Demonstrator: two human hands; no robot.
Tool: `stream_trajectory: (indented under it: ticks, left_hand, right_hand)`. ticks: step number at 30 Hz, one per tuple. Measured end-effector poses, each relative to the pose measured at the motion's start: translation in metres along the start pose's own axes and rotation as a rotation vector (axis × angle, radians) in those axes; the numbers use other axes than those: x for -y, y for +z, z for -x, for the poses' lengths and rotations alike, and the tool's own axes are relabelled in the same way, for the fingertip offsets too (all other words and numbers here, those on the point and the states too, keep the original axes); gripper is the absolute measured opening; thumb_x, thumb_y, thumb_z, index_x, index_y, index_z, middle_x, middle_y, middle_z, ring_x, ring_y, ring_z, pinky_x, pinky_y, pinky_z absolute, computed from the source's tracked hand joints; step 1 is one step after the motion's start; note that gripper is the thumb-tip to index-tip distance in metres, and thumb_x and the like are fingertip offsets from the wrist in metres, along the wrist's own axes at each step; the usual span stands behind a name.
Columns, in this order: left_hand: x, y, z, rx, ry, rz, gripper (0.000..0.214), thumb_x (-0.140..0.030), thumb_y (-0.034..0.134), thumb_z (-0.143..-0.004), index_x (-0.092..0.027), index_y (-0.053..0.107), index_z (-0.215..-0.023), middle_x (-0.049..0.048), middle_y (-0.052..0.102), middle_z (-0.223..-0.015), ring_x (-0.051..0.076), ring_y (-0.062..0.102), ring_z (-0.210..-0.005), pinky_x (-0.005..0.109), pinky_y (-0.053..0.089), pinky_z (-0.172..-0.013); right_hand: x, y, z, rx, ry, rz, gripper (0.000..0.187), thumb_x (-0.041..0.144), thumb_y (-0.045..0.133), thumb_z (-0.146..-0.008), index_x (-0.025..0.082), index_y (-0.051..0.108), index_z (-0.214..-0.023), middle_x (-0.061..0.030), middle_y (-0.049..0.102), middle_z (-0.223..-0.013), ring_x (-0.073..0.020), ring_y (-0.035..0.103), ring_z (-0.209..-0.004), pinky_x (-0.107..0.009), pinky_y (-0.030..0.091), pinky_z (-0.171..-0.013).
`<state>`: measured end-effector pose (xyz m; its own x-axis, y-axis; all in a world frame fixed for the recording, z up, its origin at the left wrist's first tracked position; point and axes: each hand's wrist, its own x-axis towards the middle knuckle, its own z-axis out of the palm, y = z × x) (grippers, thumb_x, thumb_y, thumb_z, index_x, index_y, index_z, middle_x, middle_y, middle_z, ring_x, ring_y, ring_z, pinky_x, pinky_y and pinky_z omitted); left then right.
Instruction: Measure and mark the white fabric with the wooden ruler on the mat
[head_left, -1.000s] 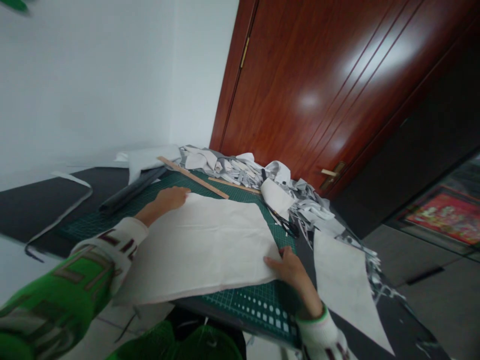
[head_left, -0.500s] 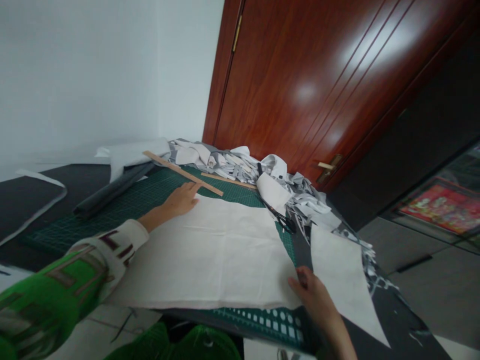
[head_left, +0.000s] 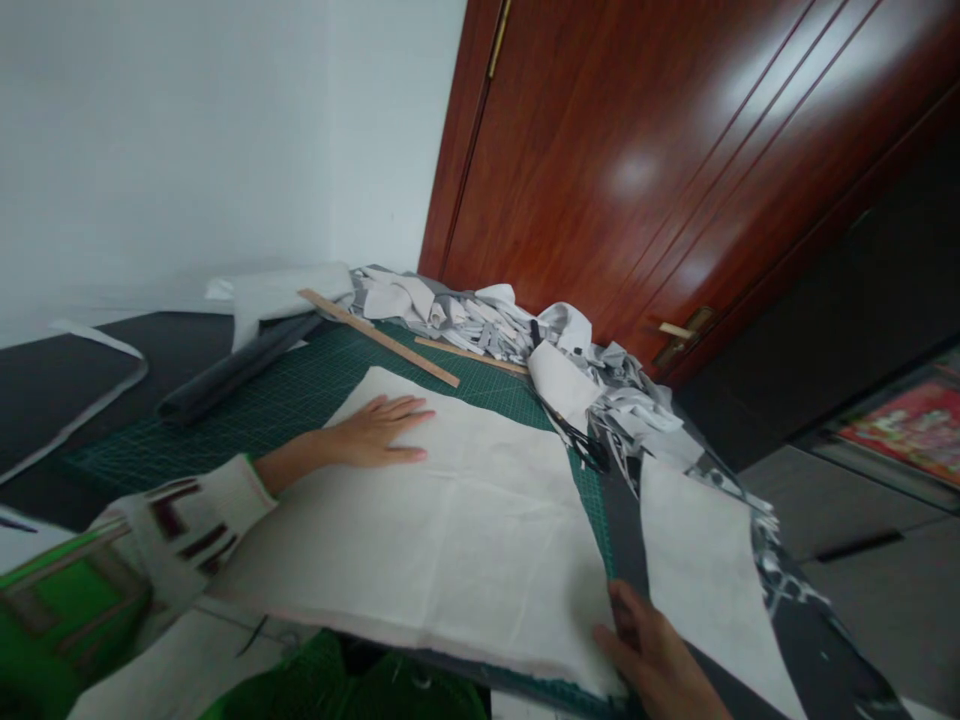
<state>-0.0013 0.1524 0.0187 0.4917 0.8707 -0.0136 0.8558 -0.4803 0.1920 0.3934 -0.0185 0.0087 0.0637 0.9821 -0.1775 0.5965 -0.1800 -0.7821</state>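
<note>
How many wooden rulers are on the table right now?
2. The long wooden ruler lies slanted on the green mat beyond the left hand; the shorter ruler sits at the edge of the scrap pile. Others may be buried under scraps.

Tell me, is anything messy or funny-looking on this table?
Yes. A jumbled heap of fabric scraps crowds the far edge of the green cutting mat, and the white cloth under the left hand hangs over the mat's near edge.
</note>
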Motion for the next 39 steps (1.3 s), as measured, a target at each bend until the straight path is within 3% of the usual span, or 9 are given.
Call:
stream_trajectory:
  ticks: [4, 9, 14, 17, 24, 30, 32, 35, 39]
  left_hand:
    - [0.012, 0.000, -0.003, -0.062, -0.048, -0.022, 0.064, -0.048, 0.045, -0.098, -0.017, 0.031, -0.151, 0.0154, 0.023, -0.160, 0.026, 0.018, -0.148, 0.048, 0.011, -0.118]
    - [0.016, 0.000, -0.003, -0.102, -0.074, -0.044, 0.060, -0.044, 0.043, -0.099, -0.017, 0.031, -0.151, 0.0144, 0.025, -0.160, 0.025, 0.020, -0.148, 0.048, 0.010, -0.118]
    - [0.014, 0.002, -0.003, -0.109, -0.080, -0.064, 0.060, -0.045, 0.044, -0.099, -0.017, 0.033, -0.151, 0.0142, 0.026, -0.159, 0.024, 0.021, -0.148, 0.048, 0.012, -0.118]
    - [0.015, 0.003, -0.003, -0.121, -0.087, -0.078, 0.061, -0.046, 0.044, -0.098, -0.018, 0.033, -0.151, 0.0131, 0.026, -0.160, 0.024, 0.020, -0.148, 0.048, 0.013, -0.118]
    - [0.015, 0.004, -0.002, -0.134, -0.099, -0.118, 0.059, -0.046, 0.043, -0.099, -0.021, 0.033, -0.151, 0.0113, 0.027, -0.159, 0.024, 0.023, -0.147, 0.050, 0.014, -0.118]
    - [0.011, 0.002, -0.001, -0.134, -0.117, -0.124, 0.059, -0.046, 0.044, -0.099, -0.020, 0.034, -0.151, 0.0121, 0.028, -0.158, 0.025, 0.024, -0.147, 0.052, 0.014, -0.117]
    - [0.011, 0.002, -0.001, -0.133, -0.114, -0.123, 0.059, -0.046, 0.044, -0.099, -0.019, 0.033, -0.151, 0.0117, 0.028, -0.158, 0.025, 0.024, -0.147, 0.052, 0.015, -0.117]
    - [0.012, 0.003, 0.000, -0.133, -0.107, -0.123, 0.061, -0.047, 0.044, -0.099, -0.018, 0.033, -0.151, 0.0108, 0.028, -0.158, 0.026, 0.024, -0.147, 0.052, 0.015, -0.117]
    - [0.015, 0.006, -0.001, -0.138, -0.105, -0.138, 0.062, -0.048, 0.043, -0.098, -0.018, 0.032, -0.152, 0.0100, 0.028, -0.159, 0.026, 0.023, -0.147, 0.052, 0.015, -0.117]
  right_hand:
    - [0.007, -0.006, 0.005, 0.047, 0.018, 0.048, 0.028, 0.050, 0.067, -0.062, 0.025, 0.056, -0.062, -0.0020, 0.056, -0.061, -0.0218, 0.052, -0.062, -0.035, 0.042, -0.059]
    - [0.020, -0.013, -0.020, 0.098, -0.034, -0.092, 0.043, 0.059, 0.068, -0.073, 0.019, 0.065, -0.089, -0.0032, 0.068, -0.080, -0.0217, 0.062, -0.078, -0.031, 0.047, -0.068]
    - [0.038, -0.005, -0.069, 0.055, 0.046, -0.309, 0.061, 0.065, 0.076, -0.062, 0.015, 0.070, -0.097, -0.0075, 0.074, -0.089, -0.0300, 0.066, -0.095, -0.043, 0.051, -0.088]
    - [0.045, 0.004, -0.087, 0.089, -0.014, -0.375, 0.062, 0.065, 0.075, -0.063, 0.014, 0.071, -0.097, -0.0111, 0.075, -0.087, -0.0350, 0.067, -0.099, -0.048, 0.051, -0.088]
    - [0.025, 0.005, -0.089, 0.005, -0.208, -0.142, 0.043, 0.058, 0.059, -0.080, 0.016, 0.067, -0.084, -0.0108, 0.074, -0.088, -0.0308, 0.065, -0.095, -0.040, 0.051, -0.082]
    - [0.011, -0.002, -0.102, -0.129, -0.246, 0.364, 0.030, 0.046, 0.045, -0.081, 0.021, 0.056, -0.069, -0.0040, 0.062, -0.063, -0.0236, 0.061, -0.064, -0.035, 0.047, -0.064]
    - [0.014, -0.005, -0.104, -0.277, -0.259, 0.556, 0.021, 0.035, 0.046, -0.082, 0.018, 0.060, -0.081, -0.0084, 0.065, -0.074, -0.0268, 0.064, -0.072, -0.039, 0.050, -0.071]
    - [0.034, 0.001, -0.099, -0.422, -0.396, 0.686, 0.033, 0.028, 0.047, -0.086, 0.010, 0.060, -0.110, -0.0214, 0.066, -0.107, -0.0351, 0.062, -0.105, -0.050, 0.049, -0.092]
    - [0.074, 0.043, -0.084, -0.082, -0.706, 0.576, 0.054, 0.041, 0.041, -0.098, 0.011, 0.040, -0.142, -0.0181, 0.052, -0.141, -0.0269, 0.044, -0.135, -0.046, 0.039, -0.113]
